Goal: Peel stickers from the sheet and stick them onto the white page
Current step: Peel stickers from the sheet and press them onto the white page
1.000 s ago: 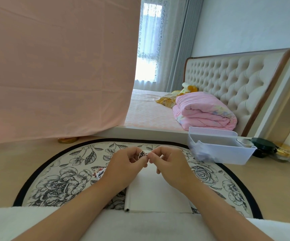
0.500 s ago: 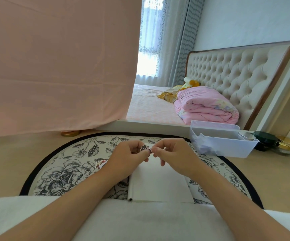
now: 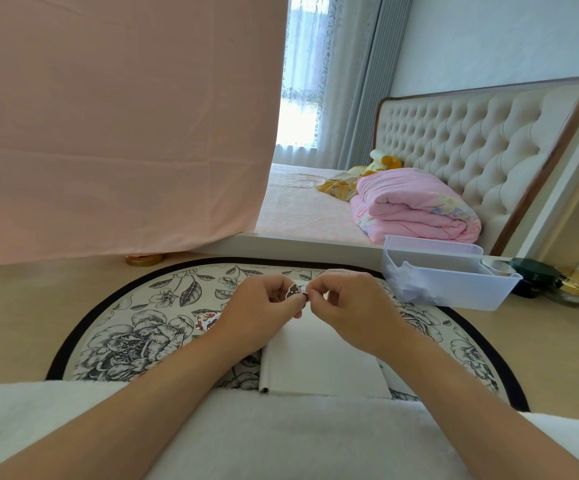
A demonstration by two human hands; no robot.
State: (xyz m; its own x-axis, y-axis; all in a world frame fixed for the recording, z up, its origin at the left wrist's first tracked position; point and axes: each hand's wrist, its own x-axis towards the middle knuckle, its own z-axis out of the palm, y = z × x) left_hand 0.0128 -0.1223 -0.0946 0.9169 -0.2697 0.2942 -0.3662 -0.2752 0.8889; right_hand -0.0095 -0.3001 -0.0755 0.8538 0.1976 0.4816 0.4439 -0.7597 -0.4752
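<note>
Hardly anything has shifted since half a second ago — both hands stay raised together at the middle of the frame, and the small sticker (image 3: 294, 290) between them shows a little more of its dark printed face than before. Left hand (image 3: 260, 308) is curled, its thumb and forefinger pinched on the sticker's left side. Right hand (image 3: 347, 303) is curled as well, its fingertips (image 3: 308, 295) pinched at the sticker's right edge, so the two hands meet on that one small piece. Whether a backing is coming away from it is too small to tell.

Below the hands lies the white page (image 3: 319, 362), part of a white book or pad with a rolled spine along its left edge, resting on the round flower-patterned mat (image 3: 135, 337) with a black rim. Just left of the left wrist, a second sticker (image 3: 206, 321) with red and white colours lies on the mat, partly hidden by the arm.

At the right of the frame a pale plastic bin (image 3: 454, 289) sits on the floor, with a dark round jar (image 3: 532, 277) and a gold-lidded jar (image 3: 577, 285) beside it. A pink cloth (image 3: 118, 126) hangs across the upper left — behind it, a bed with a folded pink quilt (image 3: 416, 206) and a tufted headboard (image 3: 465, 140). White fabric (image 3: 281, 441) covers the bottom of the frame under both forearms.
</note>
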